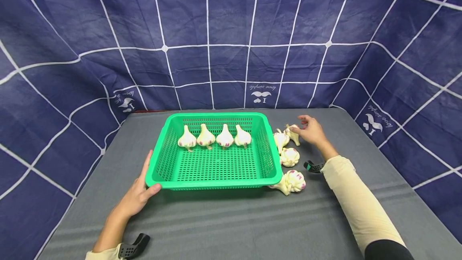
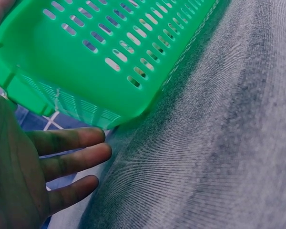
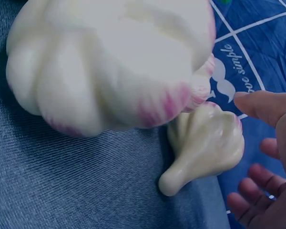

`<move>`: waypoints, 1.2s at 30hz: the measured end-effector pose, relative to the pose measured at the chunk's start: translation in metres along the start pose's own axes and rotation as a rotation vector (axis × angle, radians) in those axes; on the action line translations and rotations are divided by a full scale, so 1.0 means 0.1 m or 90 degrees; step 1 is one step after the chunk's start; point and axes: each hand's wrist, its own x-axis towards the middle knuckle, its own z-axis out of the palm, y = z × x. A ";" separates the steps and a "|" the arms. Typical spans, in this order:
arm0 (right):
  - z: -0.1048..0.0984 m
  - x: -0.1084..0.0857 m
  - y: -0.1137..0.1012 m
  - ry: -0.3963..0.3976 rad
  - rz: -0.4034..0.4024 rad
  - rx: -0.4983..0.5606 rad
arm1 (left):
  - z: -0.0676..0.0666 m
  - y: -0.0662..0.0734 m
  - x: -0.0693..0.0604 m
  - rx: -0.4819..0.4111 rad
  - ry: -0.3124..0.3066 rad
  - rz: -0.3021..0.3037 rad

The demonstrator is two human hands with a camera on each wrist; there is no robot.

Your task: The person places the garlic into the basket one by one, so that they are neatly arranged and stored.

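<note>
A green plastic basket point(image 1: 214, 183) sits on the table, with several garlic bulbs point(image 1: 224, 137) lined up along its back half. My left hand point(image 1: 134, 196) rests at its front left corner, the thumb at the front rim and a straight finger along the left side. In the left wrist view the other fingers point(image 2: 76, 160) are straight and off the basket wall. Right of the basket lie more garlic bulbs point(image 1: 290, 157). My right hand point(image 1: 311, 131) hovers by the farthest garlic bulb point(image 1: 294, 133), its fingers spread; the right wrist view shows a gap between hand and bulb point(image 3: 212, 138).
A garlic bulb point(image 1: 295, 181) lies by the basket's front right corner. The grey cloth point(image 1: 231, 224) covers the table. Blue curtains point(image 1: 231, 31) with white lines stand behind and on both sides. Each wrist bears a black strap device point(image 1: 134, 247).
</note>
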 end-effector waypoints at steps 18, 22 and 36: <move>0.12 0.00 0.16 -0.074 0.052 -0.033 | 0.01 -0.02 0.00 0.000 0.003 0.011; 0.14 -0.01 0.17 -0.086 0.055 -0.030 | 0.01 -0.02 0.00 0.003 0.003 0.009; 0.12 -0.04 0.16 -0.054 0.060 0.009 | 0.00 -0.01 0.00 0.003 -0.002 0.003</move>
